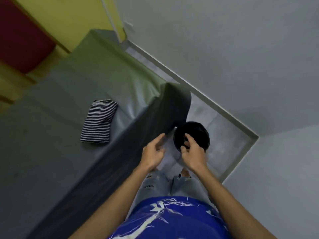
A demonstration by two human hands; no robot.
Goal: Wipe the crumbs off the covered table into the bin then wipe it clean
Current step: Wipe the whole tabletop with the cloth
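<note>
The table (57, 128) wears a grey-green plastic cover that hangs down over its near edge. A folded black-and-white striped cloth (99, 120) lies on top, close to that edge. On the floor past the table's corner stands a round black bin (198, 133). My right hand (192, 151) hovers over the bin's near rim with fingers curled; whether it holds anything is unclear. My left hand (154, 150) is beside it, just off the hanging cover, fingers apart and empty. No crumbs are visible on the cover.
A red-seated wooden chair (22, 37) stands at the table's far left. White walls (241, 49) meet in a corner just behind the bin, with a grey skirting. My legs and feet are on the pale floor (224, 144) below the hands.
</note>
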